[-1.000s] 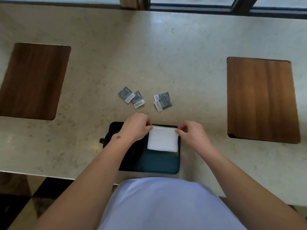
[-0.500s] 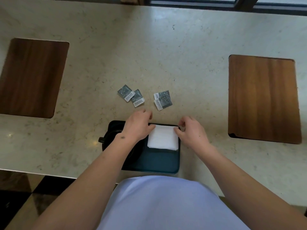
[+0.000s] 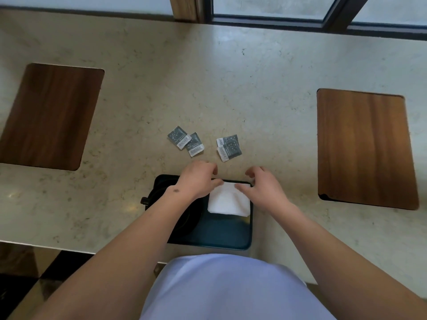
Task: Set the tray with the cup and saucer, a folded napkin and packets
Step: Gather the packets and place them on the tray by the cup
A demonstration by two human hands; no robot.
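Now both hands (image 3: 198,179) (image 3: 265,185) have released the folded napkin (image 3: 228,200) on the tray (image 3: 215,236), fingers loosely spread; packets (image 3: 204,143) remain outstanding.

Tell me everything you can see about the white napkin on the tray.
The napkin is white, looks like soft paper or cloth, and is folded into a rough square with layered edges showing at its near side. It lies flat in the far right part of the dark tray, beside the dark cup and saucer. The left hand touches its far left corner and the right hand rests fingers on its far right edge; neither has lifted it.
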